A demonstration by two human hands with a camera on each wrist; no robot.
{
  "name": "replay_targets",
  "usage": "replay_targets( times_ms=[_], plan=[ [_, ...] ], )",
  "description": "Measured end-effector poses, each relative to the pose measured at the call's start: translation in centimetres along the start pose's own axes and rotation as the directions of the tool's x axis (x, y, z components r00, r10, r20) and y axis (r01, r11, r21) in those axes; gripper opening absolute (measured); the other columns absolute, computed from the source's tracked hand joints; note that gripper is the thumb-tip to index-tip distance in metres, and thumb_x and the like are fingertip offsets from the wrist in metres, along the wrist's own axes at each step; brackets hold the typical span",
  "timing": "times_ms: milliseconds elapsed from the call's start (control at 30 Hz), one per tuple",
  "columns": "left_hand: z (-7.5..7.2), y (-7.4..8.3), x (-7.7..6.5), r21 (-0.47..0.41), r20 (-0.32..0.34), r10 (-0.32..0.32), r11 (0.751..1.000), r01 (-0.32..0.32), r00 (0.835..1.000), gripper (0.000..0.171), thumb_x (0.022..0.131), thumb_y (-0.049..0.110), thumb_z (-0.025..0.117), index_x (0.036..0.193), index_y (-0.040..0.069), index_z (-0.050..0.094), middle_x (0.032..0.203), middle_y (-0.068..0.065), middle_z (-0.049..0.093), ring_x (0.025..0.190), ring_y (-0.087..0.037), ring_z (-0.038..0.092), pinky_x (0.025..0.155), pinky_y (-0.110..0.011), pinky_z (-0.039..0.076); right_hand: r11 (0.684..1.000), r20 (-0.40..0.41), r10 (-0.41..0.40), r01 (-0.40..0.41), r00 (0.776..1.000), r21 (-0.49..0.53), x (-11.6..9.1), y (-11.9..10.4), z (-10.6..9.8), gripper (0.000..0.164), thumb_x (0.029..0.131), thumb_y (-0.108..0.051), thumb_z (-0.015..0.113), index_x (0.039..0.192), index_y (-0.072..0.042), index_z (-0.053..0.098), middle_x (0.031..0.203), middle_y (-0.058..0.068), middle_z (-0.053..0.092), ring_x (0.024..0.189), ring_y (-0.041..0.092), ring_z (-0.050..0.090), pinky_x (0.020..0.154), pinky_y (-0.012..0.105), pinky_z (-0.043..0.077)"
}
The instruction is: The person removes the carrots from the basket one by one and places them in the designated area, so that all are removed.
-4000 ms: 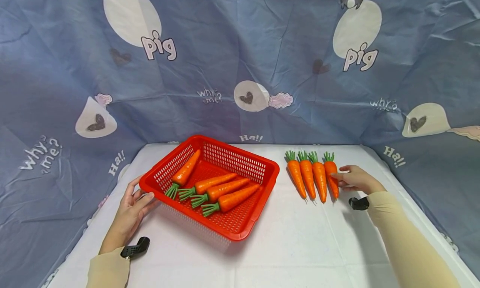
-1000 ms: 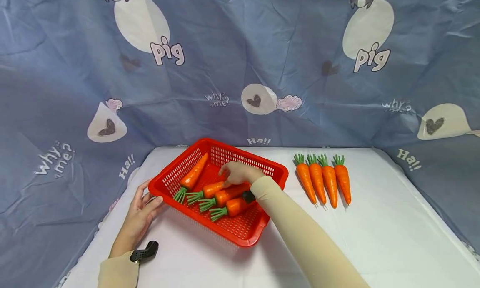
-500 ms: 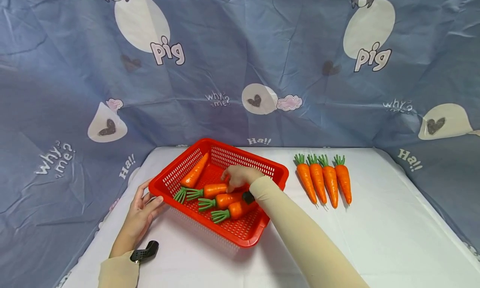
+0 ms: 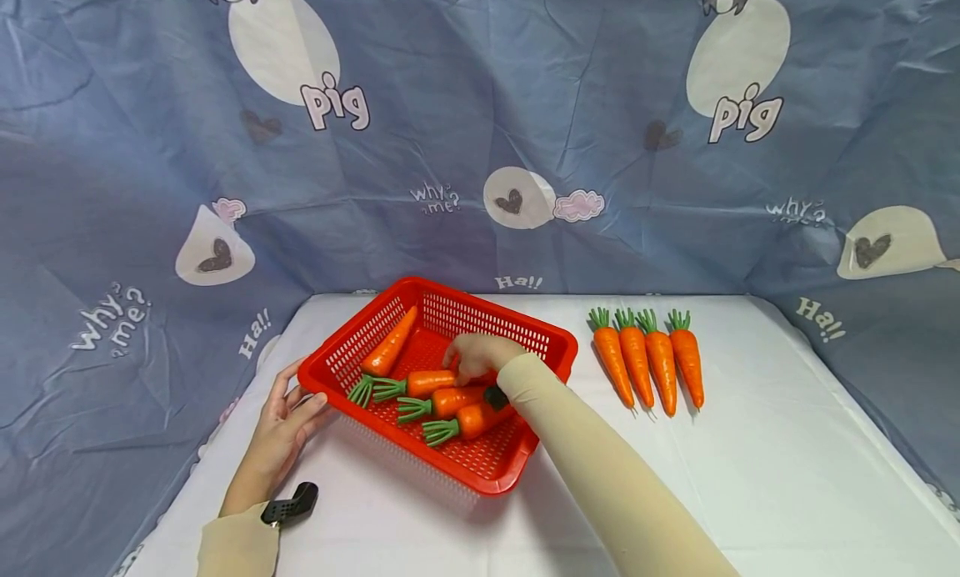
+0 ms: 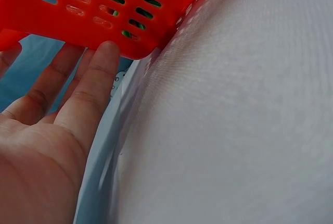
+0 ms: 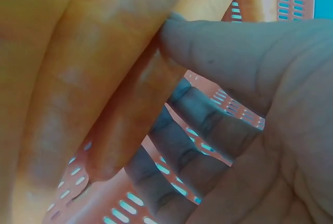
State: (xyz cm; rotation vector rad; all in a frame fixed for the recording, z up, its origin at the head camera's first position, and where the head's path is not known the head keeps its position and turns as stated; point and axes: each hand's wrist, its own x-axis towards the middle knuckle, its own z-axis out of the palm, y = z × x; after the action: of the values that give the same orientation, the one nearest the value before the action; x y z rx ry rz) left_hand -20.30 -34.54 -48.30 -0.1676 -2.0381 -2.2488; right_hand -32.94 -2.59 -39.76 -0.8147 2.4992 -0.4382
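Observation:
My left hand [image 4: 277, 431] grips the left corner of a red plastic basket [image 4: 397, 434], its thumb on the rim and its fingers against the outside wall [image 5: 151, 31]. Inside the basket, my right hand [image 4: 483, 353] holds an orange carrot [image 4: 431, 383] with green leaf stubs. In the right wrist view the thumb lies over this carrot [image 6: 132, 114] and the fingers curl below it. Two more carrots lie right beside it, a middle one [image 4: 452, 401] and a front one [image 4: 477, 421], partly hidden by the wrist. A fourth carrot [image 4: 392, 343] leans along the basket's left side.
Several carrots [image 4: 660, 368] lie side by side on the white tablecloth [image 4: 750, 477] to the right, leaves toward the back. A blue printed cloth [image 4: 420, 143] hangs behind and at both sides. The right sleeve [image 4: 600, 469] crosses the basket's right rim.
My right hand has moved from the rightmost carrot on the table into the basket and taken hold of a carrot there. That carrot has shifted slightly backward. My left hand stays on the basket.

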Motion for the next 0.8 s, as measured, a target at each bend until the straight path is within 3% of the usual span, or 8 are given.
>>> replay_targets(
  times_ms=[233,533,800],
  plan=[
    [0.01,0.02,0.01,-0.008,0.009,0.007,1.0,-0.007,1.0,0.061,0.108,0.003,0.059,0.159,0.025,0.035,0.138,0.01,0.065,0.118,-0.002,0.069,0.096,-0.026,0.063,1.0,0.031,0.014,-0.015,0.999,0.015,-0.09,-0.06,0.14,0.038,0.099,-0.011,0.076,0.137,-0.009,0.072,0.136,0.009,0.07,0.113,0.016,0.06,0.11,0.03,0.052],
    [0.04,0.01,0.03,-0.013,0.007,0.007,1.0,-0.006,1.0,0.062,0.108,0.004,0.058,0.161,0.023,0.034,0.141,0.009,0.063,0.122,-0.004,0.069,0.097,-0.027,0.063,1.0,0.035,0.005,-0.004,0.999,-0.028,-0.26,-0.38,0.09,0.033,0.1,-0.013,0.075,0.133,-0.011,0.072,0.124,0.006,0.069,0.106,0.016,0.058,0.103,0.032,0.053],
    [0.04,-0.03,0.13,-0.023,0.013,0.014,1.0,-0.014,1.0,0.062,0.108,0.002,0.057,0.162,0.022,0.033,0.14,0.008,0.063,0.12,-0.004,0.07,0.097,-0.028,0.063,0.997,0.032,-0.026,0.028,0.999,-0.069,-0.75,-0.86,-0.21,0.036,0.101,-0.011,0.074,0.136,-0.007,0.07,0.133,0.009,0.07,0.111,0.017,0.06,0.106,0.031,0.054]
  ],
)
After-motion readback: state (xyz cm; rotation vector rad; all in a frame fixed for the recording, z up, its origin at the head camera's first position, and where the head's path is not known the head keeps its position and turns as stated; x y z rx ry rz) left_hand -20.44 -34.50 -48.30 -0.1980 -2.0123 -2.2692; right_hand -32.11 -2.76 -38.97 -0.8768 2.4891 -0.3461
